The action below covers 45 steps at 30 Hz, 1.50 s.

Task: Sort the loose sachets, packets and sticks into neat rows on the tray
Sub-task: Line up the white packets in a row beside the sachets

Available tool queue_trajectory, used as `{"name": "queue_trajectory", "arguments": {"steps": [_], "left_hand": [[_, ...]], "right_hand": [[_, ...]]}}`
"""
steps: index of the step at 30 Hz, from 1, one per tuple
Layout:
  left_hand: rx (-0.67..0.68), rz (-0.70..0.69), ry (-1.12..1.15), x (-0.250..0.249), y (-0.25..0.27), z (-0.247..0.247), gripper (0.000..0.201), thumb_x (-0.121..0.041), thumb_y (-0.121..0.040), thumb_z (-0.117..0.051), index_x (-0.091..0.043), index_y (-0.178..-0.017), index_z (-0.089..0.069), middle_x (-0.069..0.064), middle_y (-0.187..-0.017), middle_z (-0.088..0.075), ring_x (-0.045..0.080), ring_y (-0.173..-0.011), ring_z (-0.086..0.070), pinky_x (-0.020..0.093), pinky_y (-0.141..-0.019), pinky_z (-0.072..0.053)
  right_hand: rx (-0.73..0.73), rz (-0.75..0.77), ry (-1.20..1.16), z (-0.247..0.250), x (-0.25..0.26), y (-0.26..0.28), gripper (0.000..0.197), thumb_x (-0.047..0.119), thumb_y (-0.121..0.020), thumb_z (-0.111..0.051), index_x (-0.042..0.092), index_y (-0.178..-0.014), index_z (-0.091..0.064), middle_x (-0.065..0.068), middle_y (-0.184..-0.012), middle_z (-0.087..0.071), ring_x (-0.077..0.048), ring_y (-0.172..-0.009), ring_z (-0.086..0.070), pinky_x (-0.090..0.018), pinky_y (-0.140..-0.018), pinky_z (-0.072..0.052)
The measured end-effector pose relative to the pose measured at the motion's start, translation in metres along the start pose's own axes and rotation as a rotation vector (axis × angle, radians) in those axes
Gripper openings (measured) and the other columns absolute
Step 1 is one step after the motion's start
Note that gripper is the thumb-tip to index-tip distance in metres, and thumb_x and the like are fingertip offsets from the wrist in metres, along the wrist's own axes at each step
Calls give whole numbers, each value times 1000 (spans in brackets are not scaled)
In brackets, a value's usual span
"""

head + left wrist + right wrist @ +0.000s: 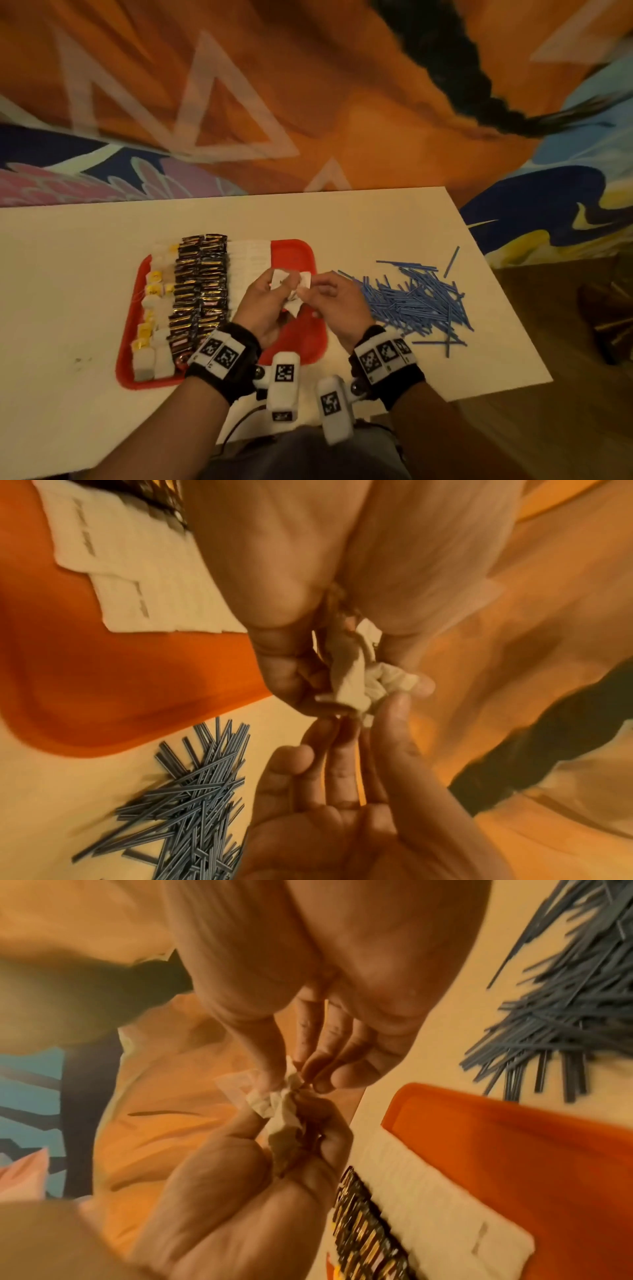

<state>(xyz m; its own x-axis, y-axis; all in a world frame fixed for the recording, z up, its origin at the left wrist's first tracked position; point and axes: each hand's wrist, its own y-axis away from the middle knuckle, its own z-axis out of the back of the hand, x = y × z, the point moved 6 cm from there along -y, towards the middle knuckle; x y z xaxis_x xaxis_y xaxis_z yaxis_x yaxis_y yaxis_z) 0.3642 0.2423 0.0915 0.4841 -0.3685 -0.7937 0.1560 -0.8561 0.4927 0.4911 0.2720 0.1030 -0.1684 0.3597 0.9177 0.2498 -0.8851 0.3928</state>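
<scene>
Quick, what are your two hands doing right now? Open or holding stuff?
Left hand: curled round a bunch of white paper sachets.
Right hand: fingertips pinching one edge of the same white paper sachets.

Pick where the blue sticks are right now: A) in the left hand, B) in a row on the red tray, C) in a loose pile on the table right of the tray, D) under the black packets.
C: the blue sticks lie jumbled on the white table, off the red tray, which holds only rows of sachets and packets.
</scene>
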Motion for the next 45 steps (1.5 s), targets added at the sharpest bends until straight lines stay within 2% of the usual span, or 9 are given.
{"name": "queue_trajectory", "arguments": {"steps": [6,12,16,20,27,31,34,38,45], "left_hand": [[-13,-8,102,-17,38,45,12,-23,-102,-53,-14,-96,-58,3,-72,-61,15,-62,-56,28,-55,-47],[-15,-9,173,-24,49,81,34,-36,-104,-44,-8,-117,-58,6,-83,-68,11,-58,-63,21,-44,-48],[-123,5,198,-25,56,104,27,-23,-106,-42,-4,-95,-58,8,-81,-67,10,-55,-58,17,-45,-49],[-180,-37,148,-25,62,122,19,-3,-105,-40,-7,-102,-58,11,-95,-66,13,-61,-60,20,-50,-52],[-89,-319,-531,-34,76,103,19,-37,-88,-73,-22,-99,-68,-10,-92,-64,12,-73,-56,28,-64,-49],[-182,-220,-252,-26,68,111,17,-28,-91,-71,-22,-75,-69,-5,-75,-61,16,-71,-53,31,-60,-43],[-184,-170,-107,-21,67,103,12,-20,-95,-66,-18,-84,-70,-7,-72,-66,8,-60,-58,27,-54,-40],[-195,-204,-218,-18,66,91,15,-20,-98,-60,-19,-84,-65,-11,-56,-54,9,-51,-49,27,-51,-38],[-282,-414,-588,-18,64,76,13,-18,-98,-58,-13,-88,-63,-3,-75,-60,5,-58,-55,33,-59,-52]], "right_hand": [[-8,-20,-80,-60,-3,22,9,12,-85,-75,15,-83,-66,-2,-81,-66,-13,-71,-60,-23,-58,-49],[85,-151,-456,-106,-6,43,6,4,-90,-65,8,-86,-66,-6,-84,-67,-16,-70,-64,-24,-62,-47],[44,-156,-562,-114,-5,51,9,2,-92,-61,8,-86,-62,-9,-87,-67,-17,-73,-64,-26,-64,-51],[-20,-93,-539,-112,-2,57,13,-1,-93,-59,7,-83,-60,-15,-95,-64,-22,-80,-63,-28,-65,-55],[-92,23,-197,-105,-2,64,13,1,-91,-63,8,-80,-64,-4,-80,-69,-15,-79,-67,-25,-69,-54],[-87,-62,-359,-93,-9,59,13,1,-93,-60,5,-81,-63,-13,-97,-63,-22,-87,-59,-28,-71,-54],[-86,-91,-414,-84,-14,53,13,2,-95,-57,5,-84,-60,-23,-108,-60,-29,-91,-58,-27,-65,-54],[-15,-82,-391,-77,-12,52,3,3,-94,-61,3,-96,-58,-19,-102,-65,-22,-78,-63,-27,-61,-54],[71,-110,-230,-61,-18,45,21,16,-90,-70,4,-106,-66,-11,-93,-72,-16,-69,-67,-28,-60,-47]]}}
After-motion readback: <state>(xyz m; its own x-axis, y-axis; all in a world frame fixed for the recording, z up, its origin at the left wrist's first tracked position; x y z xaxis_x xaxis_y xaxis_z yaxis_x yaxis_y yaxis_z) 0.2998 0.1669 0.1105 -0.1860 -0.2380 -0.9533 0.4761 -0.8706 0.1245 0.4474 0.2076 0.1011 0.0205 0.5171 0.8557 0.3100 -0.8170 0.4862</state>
